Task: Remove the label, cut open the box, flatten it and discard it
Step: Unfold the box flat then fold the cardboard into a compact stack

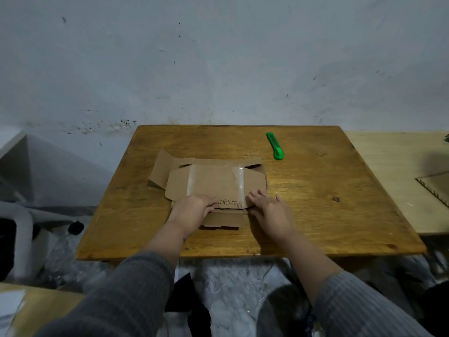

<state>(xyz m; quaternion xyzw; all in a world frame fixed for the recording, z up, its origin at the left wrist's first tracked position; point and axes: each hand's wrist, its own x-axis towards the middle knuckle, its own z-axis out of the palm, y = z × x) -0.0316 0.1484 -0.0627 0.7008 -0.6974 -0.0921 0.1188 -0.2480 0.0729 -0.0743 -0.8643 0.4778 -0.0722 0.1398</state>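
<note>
While the box (213,183) lies collapsed mid-counter (315,203), left hand (194,210) fingers curl onto its near edge and right hand (269,210) presses open-palmed, grasping nothing: flattening step; discarding likely needs a firm two-handed lift; green cutter (275,145) lies apart

The left hand (194,210) covers the start of the handwritten word on the flattened cardboard box (213,183) and the near-left part of it. A serrated cardboard piece (435,186) is cut off by the right edge. Clutter below the tabletop's near edge is too blurred to identify.
</note>
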